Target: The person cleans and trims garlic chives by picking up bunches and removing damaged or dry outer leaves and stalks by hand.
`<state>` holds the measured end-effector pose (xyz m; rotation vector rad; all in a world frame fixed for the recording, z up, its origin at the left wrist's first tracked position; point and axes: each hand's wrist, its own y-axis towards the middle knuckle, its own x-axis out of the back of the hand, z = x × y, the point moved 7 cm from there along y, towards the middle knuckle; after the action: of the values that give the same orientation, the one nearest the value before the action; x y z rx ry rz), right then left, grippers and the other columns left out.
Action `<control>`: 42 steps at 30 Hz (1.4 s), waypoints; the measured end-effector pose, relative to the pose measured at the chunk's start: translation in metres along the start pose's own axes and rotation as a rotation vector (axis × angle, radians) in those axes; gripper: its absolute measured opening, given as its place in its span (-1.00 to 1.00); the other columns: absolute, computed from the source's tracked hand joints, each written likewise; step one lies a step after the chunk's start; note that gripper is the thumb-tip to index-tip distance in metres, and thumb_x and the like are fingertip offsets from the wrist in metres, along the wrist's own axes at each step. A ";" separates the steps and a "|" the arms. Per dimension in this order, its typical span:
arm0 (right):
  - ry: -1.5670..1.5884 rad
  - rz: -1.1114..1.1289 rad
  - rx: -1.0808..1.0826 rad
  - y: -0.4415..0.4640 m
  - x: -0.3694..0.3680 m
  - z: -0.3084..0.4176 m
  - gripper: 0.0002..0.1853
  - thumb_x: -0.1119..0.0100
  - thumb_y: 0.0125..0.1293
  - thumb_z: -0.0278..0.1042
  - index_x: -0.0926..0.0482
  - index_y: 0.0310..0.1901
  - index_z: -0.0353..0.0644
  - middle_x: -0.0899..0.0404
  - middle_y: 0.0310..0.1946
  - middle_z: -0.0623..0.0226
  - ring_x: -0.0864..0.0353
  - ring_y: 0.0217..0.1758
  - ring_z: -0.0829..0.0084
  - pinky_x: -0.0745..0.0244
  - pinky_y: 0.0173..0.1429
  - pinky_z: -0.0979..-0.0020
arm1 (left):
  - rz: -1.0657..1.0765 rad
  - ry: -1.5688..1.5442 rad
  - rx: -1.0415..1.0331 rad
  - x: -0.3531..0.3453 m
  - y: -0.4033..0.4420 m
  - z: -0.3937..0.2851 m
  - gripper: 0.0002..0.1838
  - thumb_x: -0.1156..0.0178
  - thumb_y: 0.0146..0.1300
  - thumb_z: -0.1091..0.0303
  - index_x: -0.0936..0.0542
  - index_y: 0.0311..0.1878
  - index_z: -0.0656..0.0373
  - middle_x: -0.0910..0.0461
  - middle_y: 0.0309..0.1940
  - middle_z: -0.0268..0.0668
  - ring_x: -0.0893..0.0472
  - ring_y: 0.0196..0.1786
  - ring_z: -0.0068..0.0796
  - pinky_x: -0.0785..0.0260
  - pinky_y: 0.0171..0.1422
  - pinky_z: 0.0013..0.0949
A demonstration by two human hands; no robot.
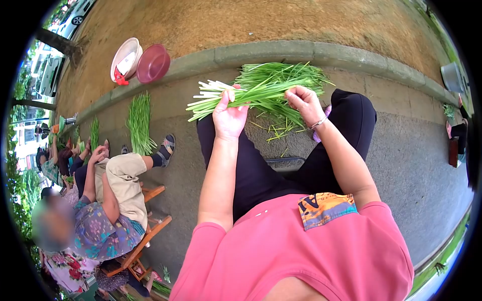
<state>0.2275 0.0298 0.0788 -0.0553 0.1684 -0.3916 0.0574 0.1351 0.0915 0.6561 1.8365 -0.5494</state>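
Pink T-shirt (291, 251), mine, plain soft cloth; on its chest, a patterned patch pocket (326, 210) in orange and grey-blue; black trousers (253, 173), smooth, knees spread.

Left hand (230, 118), mine: palm upward, thumb and fingers closed around the pale end of a chive-like bundle (268, 93); right hand (305, 105), mine, bangle at the wrist: thumb and forefinger pinched together at the green leaves; how many lie between them, I cannot tell.

The bundle: one handful, raised between my two hands over my knees; stalks slender and smooth, whitish at one end, deepening to green; ends uneven, lengths roughly parallel.

Step in hand, as I judge it: holding the bundle in my left hand and picking through it with my right; the next move calls, I think, for a steady left grip and a light pinch, so that thin leaves part without bruising.

Beyond: a loose heap (281, 75) of similar greens, tangled; short yellow-green scraps (281, 130) on grey, gritty pavement (401, 145); a long pile (140, 123) of greens to the left, near a seated person's sandal (167, 147).

Farther: a curb (263, 53), rough stone-like blocks; two round basins, one maroon (153, 64), one whitish (118, 62); brown bare soil (301, 22).
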 end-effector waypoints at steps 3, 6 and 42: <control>0.175 -0.066 0.008 0.007 0.019 0.002 -0.85 -0.12 0.22 -0.35 -0.54 -0.41 -0.25 -0.44 -0.60 0.54 -0.33 -0.57 0.73 -0.25 -0.46 0.66 | 0.021 -0.027 -0.038 -0.002 0.001 -0.007 -0.78 -0.08 0.19 0.29 -0.39 -0.51 0.17 -0.48 -0.11 -0.16 -0.33 -0.48 -0.45 -0.23 0.00 -0.27; 0.160 0.140 -0.113 0.001 0.019 0.009 -0.85 -0.14 0.20 -0.37 -0.59 -0.30 -0.28 -0.54 -0.53 0.45 -0.43 -0.53 0.70 -0.36 -0.42 0.66 | 0.032 -0.035 -0.040 -0.003 0.001 -0.010 -0.79 -0.07 0.19 0.30 -0.40 -0.51 0.16 -0.48 -0.10 -0.15 -0.32 -0.49 -0.44 -0.21 0.02 -0.26; -0.027 0.336 0.214 -0.024 -0.047 0.056 -0.67 -0.31 0.03 -0.37 -0.50 -0.17 -0.29 -0.53 -0.30 0.33 -0.52 -0.24 0.52 -0.46 -0.13 0.46 | -0.107 0.342 0.042 -0.003 -0.010 0.008 -0.86 -0.04 0.23 0.33 -0.45 -0.40 0.16 -0.42 -0.31 -0.38 -0.34 -0.43 -0.64 -0.19 -0.36 -0.58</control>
<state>0.1854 0.0264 0.1429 0.1770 0.1055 -0.0723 0.0569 0.1226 0.0921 0.7166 2.1951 -0.5742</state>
